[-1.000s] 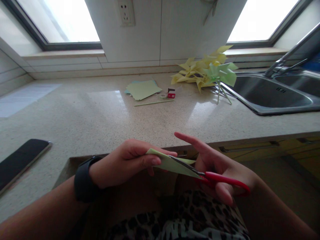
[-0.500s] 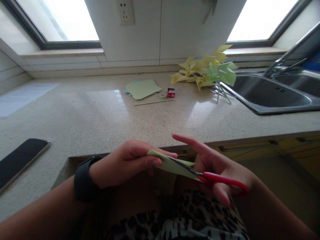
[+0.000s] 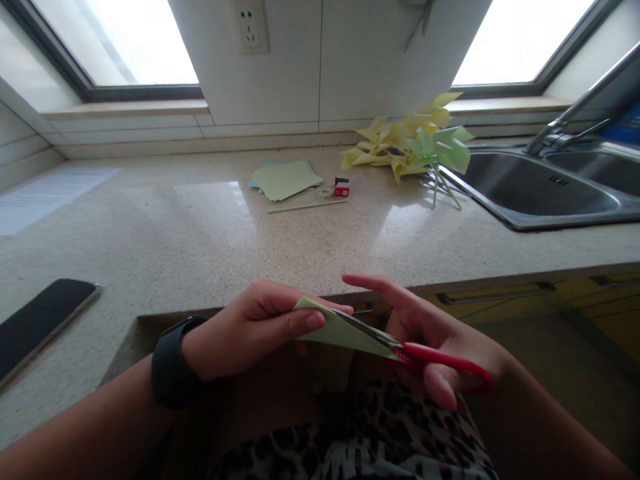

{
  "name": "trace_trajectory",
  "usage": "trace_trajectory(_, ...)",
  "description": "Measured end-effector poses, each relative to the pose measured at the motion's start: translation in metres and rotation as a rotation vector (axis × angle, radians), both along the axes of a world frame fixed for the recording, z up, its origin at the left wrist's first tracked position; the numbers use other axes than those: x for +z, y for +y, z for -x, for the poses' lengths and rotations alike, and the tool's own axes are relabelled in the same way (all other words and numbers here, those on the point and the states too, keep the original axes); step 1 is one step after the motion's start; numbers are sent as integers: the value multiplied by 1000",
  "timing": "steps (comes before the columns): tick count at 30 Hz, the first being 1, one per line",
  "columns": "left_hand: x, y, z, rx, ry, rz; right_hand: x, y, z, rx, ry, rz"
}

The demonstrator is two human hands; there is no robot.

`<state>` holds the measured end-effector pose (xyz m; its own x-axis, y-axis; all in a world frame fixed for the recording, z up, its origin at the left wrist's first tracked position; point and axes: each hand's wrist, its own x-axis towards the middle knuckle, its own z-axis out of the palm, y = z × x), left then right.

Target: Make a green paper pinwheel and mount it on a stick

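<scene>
Scissors (image 3: 425, 351) on green paper (image 3: 340, 333)

Counter (image 3: 300, 253) ahead, sink (image 3: 520, 180) at right, pinwheels (image 3: 425, 143) beside it, paper stack (image 3: 287, 179) mid-counter. My right grip (image 3: 440, 327) is clamped round the scissors' red handles, index finger out; my left grip (image 3: 257, 317) pinches the paper's left end, this side of the counter edge, thumb covering part. Small red box (image 3: 342, 191) near the stack.
</scene>
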<state>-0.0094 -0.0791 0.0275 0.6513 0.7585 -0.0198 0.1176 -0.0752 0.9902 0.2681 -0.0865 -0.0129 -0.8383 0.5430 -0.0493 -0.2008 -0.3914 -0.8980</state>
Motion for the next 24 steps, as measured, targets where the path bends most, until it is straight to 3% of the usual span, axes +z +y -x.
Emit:
trace_trajectory(7,0,0,0,-13,-38,39,-2,0,-2,19,-5,21)
trace_trajectory(17,-1,2,0,-10,5,-25,1,2,-3,18,-66,-12)
trace_trajectory(24,-4,4,1,-92,-44,111,7,1,-2,-7,-107,-63)
